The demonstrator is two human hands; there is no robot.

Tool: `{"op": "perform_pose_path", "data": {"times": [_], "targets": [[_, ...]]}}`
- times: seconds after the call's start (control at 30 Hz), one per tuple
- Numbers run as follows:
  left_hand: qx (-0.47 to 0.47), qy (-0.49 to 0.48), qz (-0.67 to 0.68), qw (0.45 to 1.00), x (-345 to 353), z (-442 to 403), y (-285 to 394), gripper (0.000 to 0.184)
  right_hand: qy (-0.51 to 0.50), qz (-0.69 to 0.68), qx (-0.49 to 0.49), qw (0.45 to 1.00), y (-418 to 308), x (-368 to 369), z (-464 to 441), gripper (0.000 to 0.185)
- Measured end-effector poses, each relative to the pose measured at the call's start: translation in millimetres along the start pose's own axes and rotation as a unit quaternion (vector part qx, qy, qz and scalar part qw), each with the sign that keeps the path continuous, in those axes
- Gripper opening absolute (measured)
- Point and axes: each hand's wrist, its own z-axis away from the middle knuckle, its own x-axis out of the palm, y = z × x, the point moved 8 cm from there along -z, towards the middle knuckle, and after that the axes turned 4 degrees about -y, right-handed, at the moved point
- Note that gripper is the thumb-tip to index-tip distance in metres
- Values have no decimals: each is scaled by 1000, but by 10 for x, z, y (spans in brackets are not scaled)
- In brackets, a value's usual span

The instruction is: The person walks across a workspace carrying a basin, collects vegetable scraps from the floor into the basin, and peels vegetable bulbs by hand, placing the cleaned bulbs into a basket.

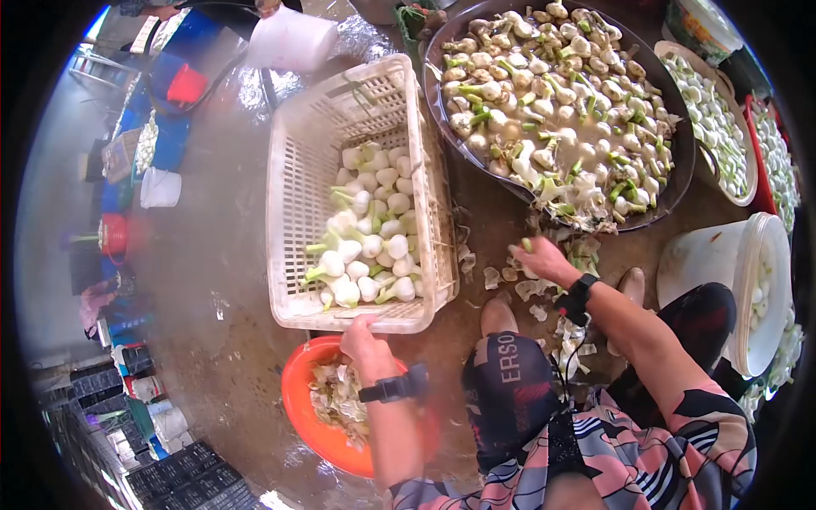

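Note:
Clean white garlic bulbs (374, 246) with short green stems lie in the lower part of a white plastic crate (293, 321). At the crate's near rim is my left hand (364, 340), its fingers closed over the edge. Below that hand, an orange basin (297, 408) holds papery garlic peelings (340, 399). My right hand (548, 262) is closed just below a large dark tub (442, 110). A green garlic stem (527, 245) pokes out of its fingers; the rest is hidden. Muddy, unpeeled garlic (544, 93) sits in brown water in the tub.
Loose peelings (565, 340) litter the wet floor around my feet. To the right stand a white bucket (705, 255) on its side and a basket (744, 191) of garlic. A white container (293, 40) is behind the crate. Black crates (187, 476) are at lower left.

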Motion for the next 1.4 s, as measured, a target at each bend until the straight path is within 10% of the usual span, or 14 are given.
{"op": "perform_pose_path", "data": {"times": [0.3, 0.37, 0.4, 0.43, 0.47, 0.5, 0.57, 0.7, 0.77, 0.87, 0.93, 1.0, 1.13, 1.4], "targets": [[46, -19, 20, 999, 2, -64, -248, 28, 109, -207, -245, 941, -2437, -778, -1040, 33], [131, -75, -40, 988, -137, -133, -437, 22, 145, -200, -239, 939, -2693, -1152, -1284, 40], [217, -146, -283, 923, -23, 3, -281, 17, 156, -195, -209, 945, -2807, -1291, -1429, 43], [335, -173, -475, 795, 66, 195, -150, 15, 260, -97, -259, 925, -2914, -1421, -1675, 45], [359, -156, -450, 803, 57, 193, -111, 14, 359, 1, -305, 882, -2968, -1477, -2006, 47], [383, -137, -425, 809, 62, 191, -123, 14, 210, 74, -292, 930, -2870, -1367, -2784, 47], [400, -119, -383, 824, -91, 93, -269, 15, 104, 427, -558, 704, -2987, -1199, -2486, 37], [411, -133, -514, 741, 2, 396, -240, 17, -59, 149, -255, 953, -2776, -1524, -2814, 33], [262, -141, -239, 924, -113, 378, -324, 15, -43, 120, -341, 931, -2892, -1588, -2502, 36], [115, -146, 10, 983, -334, 303, -557, 34, 20, 230, -505, 832, -3261, -1641, -1946, 33], [105, -144, 80, 981, -426, 400, -624, 47, -50, 60, -443, 893, -3331, -1716, -1620, 32], [96, -153, 89, 980, -475, 560, -621, 60, -123, -178, -275, 937, -3319, -1591, -1396, 33], [148, -148, -182, 961, -723, 590, -505, 61, -20, 126, -298, 946, -3676, -1506, -1224, 22], [223, -255, -405, 849, -918, 764, -652, 45, 89, 203, -315, 923, -3785, -1490, -598, 24]]}}
